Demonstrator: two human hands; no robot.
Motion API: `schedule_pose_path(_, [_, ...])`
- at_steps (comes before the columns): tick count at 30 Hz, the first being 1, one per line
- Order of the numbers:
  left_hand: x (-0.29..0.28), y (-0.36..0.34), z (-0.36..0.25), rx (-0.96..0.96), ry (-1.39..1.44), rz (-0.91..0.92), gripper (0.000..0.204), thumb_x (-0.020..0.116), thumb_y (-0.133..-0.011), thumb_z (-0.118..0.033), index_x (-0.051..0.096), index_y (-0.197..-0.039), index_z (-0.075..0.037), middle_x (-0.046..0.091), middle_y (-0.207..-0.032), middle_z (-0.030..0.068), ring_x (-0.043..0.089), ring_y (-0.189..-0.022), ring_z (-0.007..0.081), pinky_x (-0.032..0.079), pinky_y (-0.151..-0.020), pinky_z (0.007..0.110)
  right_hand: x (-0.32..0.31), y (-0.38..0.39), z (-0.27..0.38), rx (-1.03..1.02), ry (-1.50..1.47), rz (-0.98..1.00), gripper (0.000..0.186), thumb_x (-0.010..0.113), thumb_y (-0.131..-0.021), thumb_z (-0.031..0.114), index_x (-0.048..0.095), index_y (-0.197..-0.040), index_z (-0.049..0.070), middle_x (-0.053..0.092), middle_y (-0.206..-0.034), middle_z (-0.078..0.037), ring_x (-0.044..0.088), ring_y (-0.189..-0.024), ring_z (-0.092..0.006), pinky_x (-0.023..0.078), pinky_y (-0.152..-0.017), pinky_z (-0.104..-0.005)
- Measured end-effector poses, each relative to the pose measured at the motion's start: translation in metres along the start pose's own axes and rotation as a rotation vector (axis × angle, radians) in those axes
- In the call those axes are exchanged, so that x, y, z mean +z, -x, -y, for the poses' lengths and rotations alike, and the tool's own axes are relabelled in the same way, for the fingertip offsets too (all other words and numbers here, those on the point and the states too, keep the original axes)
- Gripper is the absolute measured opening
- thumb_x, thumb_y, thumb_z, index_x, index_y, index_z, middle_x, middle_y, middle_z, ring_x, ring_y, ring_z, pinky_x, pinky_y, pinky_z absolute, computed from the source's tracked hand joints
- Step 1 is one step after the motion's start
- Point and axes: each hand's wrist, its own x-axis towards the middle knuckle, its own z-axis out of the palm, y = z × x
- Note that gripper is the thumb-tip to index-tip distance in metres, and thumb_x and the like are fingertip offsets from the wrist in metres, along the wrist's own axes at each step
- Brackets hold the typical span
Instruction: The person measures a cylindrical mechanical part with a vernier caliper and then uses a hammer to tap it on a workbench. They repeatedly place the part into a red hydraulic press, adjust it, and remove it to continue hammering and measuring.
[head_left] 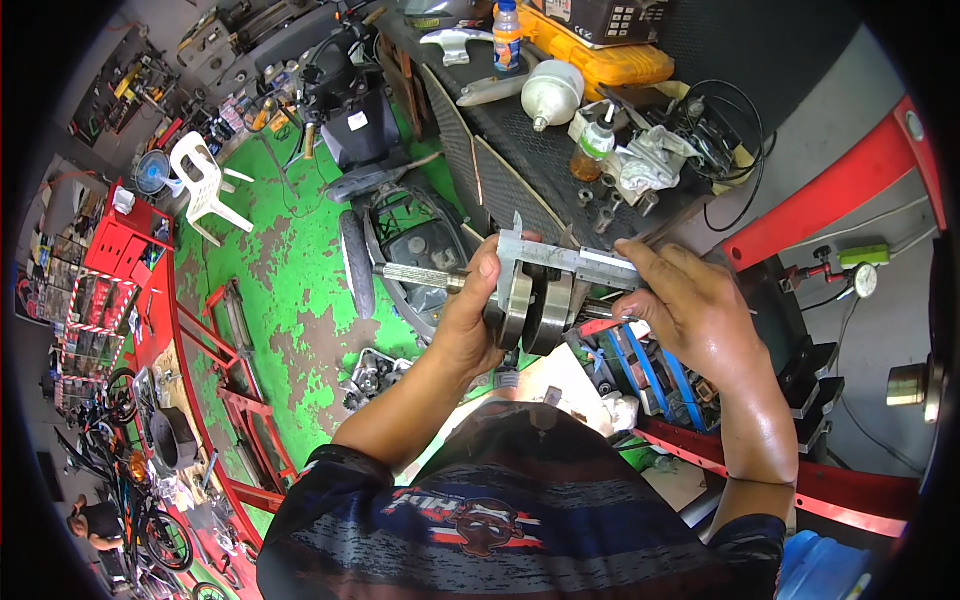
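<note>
A steel crankshaft (548,312) is held up in front of my chest, its splined shaft end pointing left past my fingers. My left hand (466,325) is closed around its left side, with the thumb up against the metal vernier caliper (540,252). The caliper lies across the top of the two round crank webs, its jaws pointing down around them. On the right, my right hand (700,305) grips the caliper's beam end between fingers and thumb. The crankshaft's right shaft end shows just below these fingers. Whether the jaws touch both webs I cannot tell.
A black-matted workbench (510,130) ahead carries a dropper-type bottle (594,150), a white bulb (552,93), a crumpled rag (655,158) and a yellow case (600,62). A red press frame (830,195) stands right. A partly stripped scooter (400,230) is beyond my left hand.
</note>
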Motion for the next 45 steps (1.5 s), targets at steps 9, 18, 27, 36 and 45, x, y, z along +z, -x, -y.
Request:
schedule_pose_path(9, [0.0, 0.003, -0.007, 0.006, 0.021, 0.038, 0.08, 0.068, -0.092, -0.066, 0.048, -0.14, -0.006, 0.06, -0.126, 0.0151, 0.064, -0.115, 0.0247, 0.056, -0.098, 0.041, 0.0, -0.001, 0.003, -0.019, 0.042, 0.01, 0.06, 0.083, -0.069, 0.004, 0.067, -0.127, 0.001, 0.061, -0.087, -0.011, 0.067, -0.073, -0.0301, 0.056, -0.062, -0.0406])
schedule_pose_path(18, [-0.005, 0.003, -0.008, 0.032, 0.006, 0.055, 0.081, 0.068, -0.091, -0.067, 0.048, -0.14, -0.006, 0.06, -0.124, 0.0141, 0.064, -0.114, 0.024, 0.056, -0.097, 0.04, 0.002, -0.004, 0.007, -0.037, 0.034, -0.018, 0.057, 0.086, -0.074, 0.013, 0.067, -0.127, 0.0, 0.06, -0.083, -0.012, 0.063, -0.069, -0.0282, 0.052, -0.061, -0.0393])
schedule_pose_path(27, [-0.008, 0.002, -0.008, 0.028, -0.018, 0.06, 0.085, 0.066, -0.091, -0.07, 0.047, -0.142, -0.005, 0.062, -0.125, 0.016, 0.065, -0.115, 0.026, 0.057, -0.097, 0.041, 0.002, -0.004, 0.009, -0.038, 0.003, -0.029, 0.056, 0.085, -0.077, 0.014, 0.067, -0.128, -0.001, 0.06, -0.082, -0.012, 0.061, -0.067, -0.0269, 0.049, -0.059, -0.0387])
schedule_pose_path(36, [-0.004, 0.004, -0.008, 0.011, -0.025, 0.061, 0.09, 0.06, -0.092, -0.075, 0.048, -0.144, -0.002, 0.064, -0.13, 0.017, 0.066, -0.119, 0.0268, 0.056, -0.101, 0.043, -0.004, -0.008, 0.016, -0.011, 0.037, -0.006, 0.048, 0.083, -0.082, 0.016, 0.068, -0.124, 0.0, 0.064, -0.088, -0.014, 0.067, -0.071, -0.0317, 0.055, -0.061, -0.0412])
schedule_pose_path(45, [-0.006, 0.0, -0.009, 0.026, 0.041, 0.085, 0.091, 0.06, -0.092, -0.075, 0.048, -0.143, -0.001, 0.064, -0.129, 0.0165, 0.066, -0.119, 0.0273, 0.056, -0.101, 0.044, -0.011, -0.01, 0.023, 0.029, 0.016, 0.016, 0.051, 0.081, -0.082, 0.015, 0.066, -0.129, -0.002, 0.062, -0.09, -0.014, 0.066, -0.074, -0.0323, 0.055, -0.064, -0.0427])
